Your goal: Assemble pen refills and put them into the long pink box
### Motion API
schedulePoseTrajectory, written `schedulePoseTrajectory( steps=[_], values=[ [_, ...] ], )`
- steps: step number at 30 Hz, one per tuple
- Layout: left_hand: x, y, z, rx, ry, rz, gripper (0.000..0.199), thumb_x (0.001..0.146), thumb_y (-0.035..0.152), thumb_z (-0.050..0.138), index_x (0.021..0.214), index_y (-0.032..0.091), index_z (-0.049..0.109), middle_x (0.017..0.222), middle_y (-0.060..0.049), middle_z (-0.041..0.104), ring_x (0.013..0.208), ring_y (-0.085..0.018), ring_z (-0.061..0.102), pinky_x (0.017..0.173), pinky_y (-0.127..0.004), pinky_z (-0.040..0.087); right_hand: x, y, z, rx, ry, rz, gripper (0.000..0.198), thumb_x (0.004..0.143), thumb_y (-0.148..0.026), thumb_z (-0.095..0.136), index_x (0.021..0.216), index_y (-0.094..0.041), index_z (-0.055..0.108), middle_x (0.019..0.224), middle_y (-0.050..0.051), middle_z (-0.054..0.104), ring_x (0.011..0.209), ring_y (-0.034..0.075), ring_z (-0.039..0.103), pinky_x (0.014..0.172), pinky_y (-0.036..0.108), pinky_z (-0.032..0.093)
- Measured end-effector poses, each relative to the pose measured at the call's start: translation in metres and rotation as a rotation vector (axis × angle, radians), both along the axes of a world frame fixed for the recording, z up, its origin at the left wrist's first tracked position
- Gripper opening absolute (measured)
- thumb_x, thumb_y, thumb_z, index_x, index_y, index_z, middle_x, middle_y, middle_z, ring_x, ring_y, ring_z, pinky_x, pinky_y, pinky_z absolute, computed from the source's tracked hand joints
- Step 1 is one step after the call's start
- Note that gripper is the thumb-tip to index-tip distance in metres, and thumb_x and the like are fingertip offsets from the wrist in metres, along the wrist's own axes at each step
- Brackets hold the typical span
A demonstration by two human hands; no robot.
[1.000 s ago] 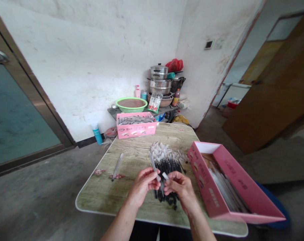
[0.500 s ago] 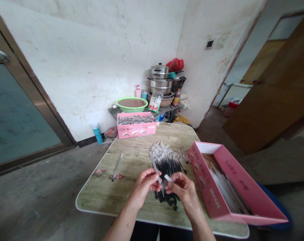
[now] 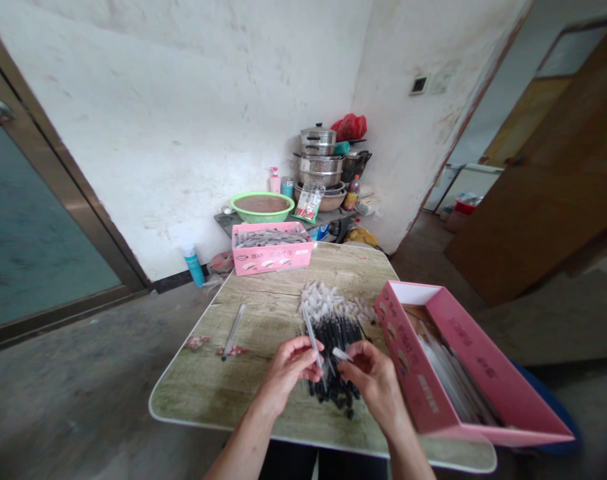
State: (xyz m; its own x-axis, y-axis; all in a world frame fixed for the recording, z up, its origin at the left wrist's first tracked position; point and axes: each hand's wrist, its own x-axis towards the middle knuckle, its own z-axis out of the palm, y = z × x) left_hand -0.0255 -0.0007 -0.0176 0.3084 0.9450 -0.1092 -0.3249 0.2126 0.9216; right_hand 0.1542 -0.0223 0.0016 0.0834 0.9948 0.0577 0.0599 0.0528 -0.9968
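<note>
My left hand [image 3: 289, 368] pinches a translucent pen barrel [image 3: 310, 331], which slants up and away from the fingers. Between the fingertips of my right hand [image 3: 371, 373] is a small whitish pen cap [image 3: 341, 354], a little apart from the barrel. Beneath and beyond both hands lies a bundle of black pen parts [image 3: 336, 333], partly covered by the fingers. A heap of whitish caps [image 3: 323, 300] spreads behind that bundle. Off to the left, a single pen [image 3: 233, 332] with a dark end lies alone on the table [image 3: 198, 393].
A pink box [image 3: 273, 261] full of pens stands at the table's far edge. On the right, a larger pink box [image 3: 418, 373] holds clear tubes. Behind are a green basin [image 3: 262, 217] and stacked pots [image 3: 319, 170] on a low shelf.
My right hand has shifted slightly right with the cap, widening the gap to the barrel. My left hand keeps its hold, almost unmoved.
</note>
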Motion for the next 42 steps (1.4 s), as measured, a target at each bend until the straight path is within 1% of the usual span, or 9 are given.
schedulePoseTrajectory(
  steps=[3,5,13,20,24,28,33,37,42],
  values=[
    [0.000,-0.001,0.001,-0.004,-0.006,0.006,0.035,0.078,0.040,0.066,0.097,0.012,0.065,0.079,-0.008,0.067,0.062,-0.014,0.063,0.058,-0.024,0.051,-0.006,-0.001,-0.002,0.010,-0.123,-0.024,0.017,0.066,-0.023,0.075,0.066,-0.019,0.058,0.054,-0.004,0.054,0.049,0.012,0.048,0.046,0.022,0.035],
    [0.001,-0.001,0.000,-0.005,-0.005,0.005,0.035,0.077,0.041,0.067,0.097,0.012,0.065,0.079,-0.008,0.067,0.062,-0.014,0.063,0.058,-0.024,0.051,-0.011,-0.002,-0.002,-0.007,-0.105,-0.006,0.017,0.066,-0.023,0.074,0.065,-0.019,0.057,0.054,-0.004,0.053,0.048,0.011,0.047,0.045,0.022,0.034],
    [0.000,-0.002,0.000,0.001,0.000,-0.045,0.036,0.076,0.042,0.067,0.095,0.012,0.066,0.075,-0.008,0.067,0.058,-0.014,0.062,0.055,-0.024,0.050,-0.016,0.000,-0.002,-0.028,0.170,0.076,0.024,0.069,-0.035,0.076,0.075,-0.019,0.060,0.067,0.002,0.066,0.060,0.017,0.061,0.058,0.027,0.049],
    [-0.006,0.001,0.002,-0.015,-0.002,-0.055,0.034,0.076,0.040,0.068,0.095,0.012,0.066,0.074,-0.007,0.065,0.058,-0.013,0.061,0.055,-0.024,0.048,-0.002,-0.001,0.000,-0.049,0.225,0.022,0.024,0.069,-0.032,0.077,0.076,-0.018,0.060,0.071,0.003,0.067,0.066,0.019,0.065,0.061,0.029,0.053],
    [-0.005,0.001,0.000,-0.009,-0.003,-0.094,0.032,0.078,0.038,0.066,0.096,0.011,0.066,0.074,-0.007,0.065,0.058,-0.013,0.061,0.055,-0.023,0.048,-0.004,-0.003,-0.001,-0.054,0.239,0.057,0.023,0.068,-0.030,0.078,0.075,-0.018,0.060,0.068,0.001,0.066,0.061,0.016,0.063,0.058,0.027,0.052],
    [0.000,-0.001,-0.004,-0.010,-0.006,-0.086,0.032,0.078,0.039,0.066,0.094,0.011,0.066,0.074,-0.007,0.065,0.058,-0.013,0.061,0.055,-0.024,0.047,-0.012,-0.001,-0.007,-0.079,0.200,0.082,0.025,0.067,-0.035,0.077,0.073,-0.018,0.060,0.062,0.001,0.066,0.054,0.016,0.061,0.053,0.027,0.051],
    [-0.001,-0.001,0.001,0.016,0.017,-0.102,0.032,0.079,0.038,0.065,0.095,0.011,0.067,0.072,-0.007,0.064,0.058,-0.013,0.060,0.054,-0.023,0.047,-0.018,-0.001,-0.013,-0.080,0.036,0.110,0.024,0.070,-0.039,0.074,0.073,-0.017,0.063,0.057,0.001,0.064,0.051,0.016,0.059,0.046,0.024,0.047],
    [-0.004,-0.001,0.006,0.063,0.062,-0.134,0.034,0.080,0.038,0.064,0.100,0.011,0.068,0.071,-0.006,0.064,0.058,-0.013,0.059,0.056,-0.024,0.046,-0.015,-0.002,-0.006,-0.095,-0.006,0.188,0.025,0.071,-0.040,0.073,0.073,-0.016,0.065,0.057,0.002,0.065,0.050,0.015,0.059,0.047,0.024,0.047],
    [-0.001,-0.005,0.004,0.126,0.146,-0.174,0.037,0.079,0.041,0.065,0.099,0.010,0.070,0.067,-0.006,0.062,0.056,-0.013,0.057,0.055,-0.025,0.046,0.001,0.010,0.015,-0.046,0.242,0.027,0.024,0.072,-0.037,0.074,0.080,-0.015,0.068,0.072,0.005,0.070,0.065,0.018,0.066,0.063,0.029,0.054]
  ],
)
